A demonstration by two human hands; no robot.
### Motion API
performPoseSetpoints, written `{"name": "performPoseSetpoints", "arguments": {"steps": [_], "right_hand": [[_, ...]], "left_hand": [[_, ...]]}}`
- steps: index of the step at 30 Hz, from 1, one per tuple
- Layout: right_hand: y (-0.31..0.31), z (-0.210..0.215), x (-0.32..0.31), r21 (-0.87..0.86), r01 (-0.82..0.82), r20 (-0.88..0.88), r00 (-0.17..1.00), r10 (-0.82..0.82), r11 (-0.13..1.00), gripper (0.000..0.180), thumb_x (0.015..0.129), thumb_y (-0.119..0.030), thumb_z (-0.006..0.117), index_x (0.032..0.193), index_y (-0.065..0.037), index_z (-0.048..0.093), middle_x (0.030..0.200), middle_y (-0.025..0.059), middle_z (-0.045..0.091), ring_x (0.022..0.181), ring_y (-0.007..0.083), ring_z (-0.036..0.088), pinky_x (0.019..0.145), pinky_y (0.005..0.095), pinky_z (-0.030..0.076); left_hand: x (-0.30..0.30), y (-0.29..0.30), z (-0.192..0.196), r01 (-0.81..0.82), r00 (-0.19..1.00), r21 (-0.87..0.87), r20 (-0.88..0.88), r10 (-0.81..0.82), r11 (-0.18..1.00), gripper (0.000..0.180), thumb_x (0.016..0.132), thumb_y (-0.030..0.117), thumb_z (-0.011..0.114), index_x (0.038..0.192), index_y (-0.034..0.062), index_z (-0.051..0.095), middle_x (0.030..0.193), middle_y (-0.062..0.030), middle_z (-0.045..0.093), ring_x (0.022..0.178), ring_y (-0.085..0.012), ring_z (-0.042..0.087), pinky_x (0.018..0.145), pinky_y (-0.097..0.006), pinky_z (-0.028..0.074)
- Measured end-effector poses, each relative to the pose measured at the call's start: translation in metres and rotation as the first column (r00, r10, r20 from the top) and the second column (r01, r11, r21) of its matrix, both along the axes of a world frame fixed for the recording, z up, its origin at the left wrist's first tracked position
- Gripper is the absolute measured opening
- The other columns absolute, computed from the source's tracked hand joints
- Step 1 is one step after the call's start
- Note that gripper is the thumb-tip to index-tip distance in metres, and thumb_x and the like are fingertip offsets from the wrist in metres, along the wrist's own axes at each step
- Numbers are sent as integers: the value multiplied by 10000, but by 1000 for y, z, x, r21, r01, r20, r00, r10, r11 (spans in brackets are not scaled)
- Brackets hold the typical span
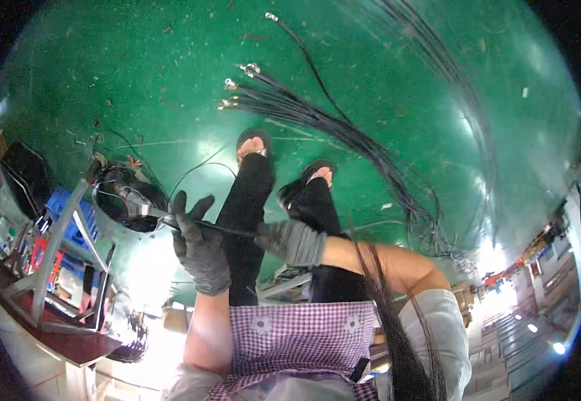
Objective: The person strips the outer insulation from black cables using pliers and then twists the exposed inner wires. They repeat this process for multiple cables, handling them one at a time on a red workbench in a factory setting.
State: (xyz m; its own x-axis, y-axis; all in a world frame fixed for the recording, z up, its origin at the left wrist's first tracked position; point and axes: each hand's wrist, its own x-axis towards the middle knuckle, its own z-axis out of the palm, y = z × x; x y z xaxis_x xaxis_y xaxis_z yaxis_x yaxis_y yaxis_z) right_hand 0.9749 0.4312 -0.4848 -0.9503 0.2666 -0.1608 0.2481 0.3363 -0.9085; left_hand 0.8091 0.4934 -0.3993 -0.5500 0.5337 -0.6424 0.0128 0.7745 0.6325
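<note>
Above the green floor (397,73), a thin black cable (227,230) ran level between two hands in dark grey gloves, straight and taut, with a bright metal end showing just left of the left hand. It hung in front of the person's black trouser legs, about knee height in the view. Left of it stood a round grey drum (125,208) on a grey metal frame (63,247); inside the drum lay a coil of dark wire, and the cable's metal end reached over its rim. A blue crate (70,215) sat behind the frame. On the floor beyond the sandalled feet lay a long bundle of black cables (344,134) with metal tips, fanned out at the far end. The left hand (200,247) had its fingers spread fairly wide, the cable crossing the palm side. The right hand (294,242) was closed in a fist around the cable.
</note>
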Motion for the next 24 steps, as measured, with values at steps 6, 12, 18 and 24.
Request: {"name": "performPoseSetpoints", "arguments": {"steps": [6,12,18,24], "right_hand": [[114,-95,26,130,40,95,994,-52,991,371,778,-186,426,1129,-65,441,1119,130,478,1014,198,471,890,283,352],[325,-263,120,734,-69,669,245,-702,676,278,768,-102,379,1007,-53,513,994,108,555,899,252,531,805,314,397],[355,-287,98,625,-41,773,172,-611,780,273,769,-210,478,1025,-133,529,1055,95,535,1006,235,493,796,330,425],[253,-284,141,668,-236,646,654,-393,705,292,804,-338,416,984,-134,521,888,137,568,742,274,569,646,355,457]], "left_hand": [[13,8,11,-287,955,268,159,251,920,233,868,217,405,997,26,437,801,-64,486,636,-133,450,505,-212,382],[11,14,27,-54,919,186,393,-24,981,203,855,237,414,964,72,460,788,-40,477,613,-154,443,530,-259,395],[-8,-6,22,-13,955,162,295,-36,987,210,846,249,436,947,66,461,753,-32,481,603,-141,444,512,-250,381],[-6,-13,31,34,965,218,248,-89,975,221,837,260,459,929,60,462,718,-24,485,594,-127,445,495,-240,367]]}}
